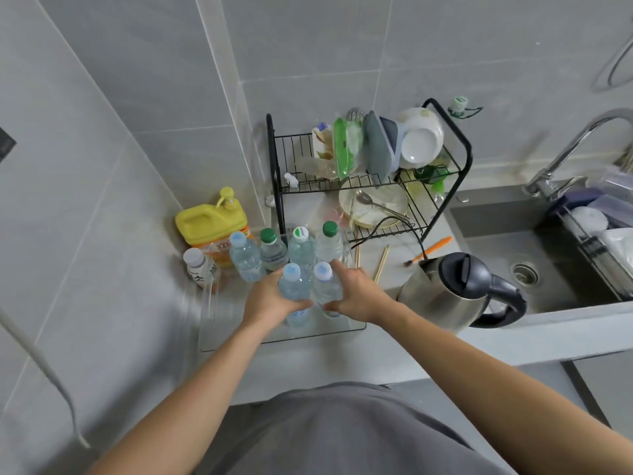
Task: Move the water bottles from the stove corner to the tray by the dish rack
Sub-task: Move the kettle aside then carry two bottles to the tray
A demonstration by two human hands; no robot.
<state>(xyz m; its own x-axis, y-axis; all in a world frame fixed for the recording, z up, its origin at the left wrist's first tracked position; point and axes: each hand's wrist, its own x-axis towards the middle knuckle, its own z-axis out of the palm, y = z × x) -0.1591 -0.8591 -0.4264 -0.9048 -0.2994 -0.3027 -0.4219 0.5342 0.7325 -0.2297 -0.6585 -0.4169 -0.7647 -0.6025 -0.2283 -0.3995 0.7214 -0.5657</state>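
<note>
My left hand grips a clear water bottle with a pale blue cap. Right beside it, my right hand grips a second blue-capped bottle. Both bottles stand upright over the clear tray in front of the black dish rack. Behind them in the tray stand several more bottles: one blue-capped, two green-capped and one white-capped. Whether the held bottles touch the tray floor is unclear.
A yellow detergent jug and a small white-capped bottle stand left of the tray by the wall. A steel kettle sits to the right, with chopsticks and an orange brush. The sink lies further right.
</note>
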